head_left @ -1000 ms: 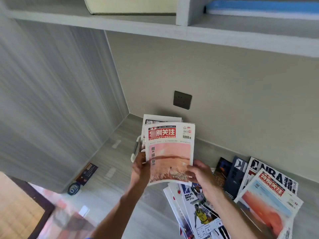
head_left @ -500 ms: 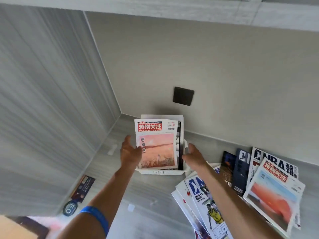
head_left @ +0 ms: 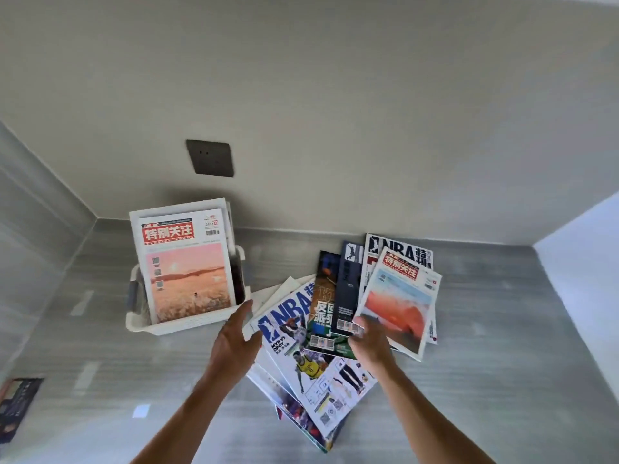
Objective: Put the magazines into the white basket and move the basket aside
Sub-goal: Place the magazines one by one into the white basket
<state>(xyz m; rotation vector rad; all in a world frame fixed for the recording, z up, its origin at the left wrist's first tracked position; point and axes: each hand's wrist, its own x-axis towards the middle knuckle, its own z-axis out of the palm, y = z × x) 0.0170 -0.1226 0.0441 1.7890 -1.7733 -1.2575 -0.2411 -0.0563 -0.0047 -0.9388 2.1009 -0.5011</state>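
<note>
The white basket (head_left: 187, 324) stands at the back left of the grey desk. Several magazines stand upright in it, a pink-covered one (head_left: 187, 272) in front. To its right a fanned pile lies flat: an NBA magazine (head_left: 291, 316), a green one (head_left: 323, 316), a dark blue one (head_left: 348, 289) and an orange-covered one (head_left: 398, 306). My left hand (head_left: 234, 343) hovers open between the basket and the NBA magazine, holding nothing. My right hand (head_left: 368, 343) reaches onto the pile, its blurred fingertips at the lower edges of the dark blue and orange-covered magazines.
A dark wall socket (head_left: 210, 158) sits on the back wall above the basket. A dark card (head_left: 16, 403) lies at the desk's left edge. Side panels close the desk on the left and on the right (head_left: 582, 262).
Both hands let go of the pink-covered magazine, which now stands in the basket. They moved right and toward me to the flat pile. The camera tilted down.
</note>
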